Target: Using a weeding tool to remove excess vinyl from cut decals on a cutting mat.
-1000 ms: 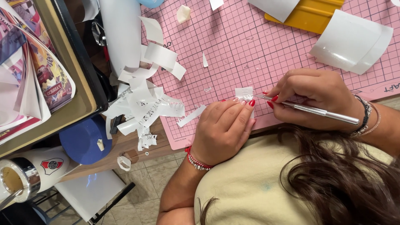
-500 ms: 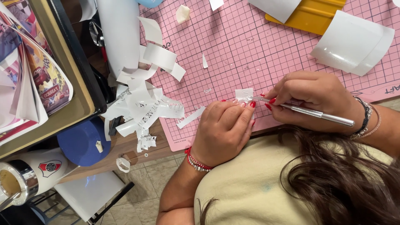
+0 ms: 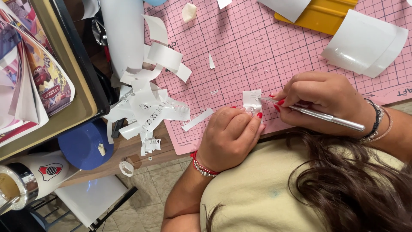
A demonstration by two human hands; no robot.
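Observation:
A small white vinyl piece [image 3: 252, 99] lies near the front edge of the pink gridded cutting mat [image 3: 240, 47]. My left hand [image 3: 229, 137], with red nails and a beaded bracelet, presses its fingertips on the lower edge of that piece. In my right hand [image 3: 326, 96] is a slim silver craft knife [image 3: 326, 117], held like a pen. Its tip touches the right side of the piece.
A heap of white vinyl scraps [image 3: 146, 109] lies off the mat's left edge, beside a white roll [image 3: 122, 30]. A yellow squeegee [image 3: 317, 17] and a curled white sheet [image 3: 365, 45] sit at the far right. A blue lid [image 3: 83, 146], a white flask [image 3: 30, 180] and magazines [image 3: 30, 73] are at the left.
Both hands stay on the small white piece. The knife tip has shifted only slightly against it.

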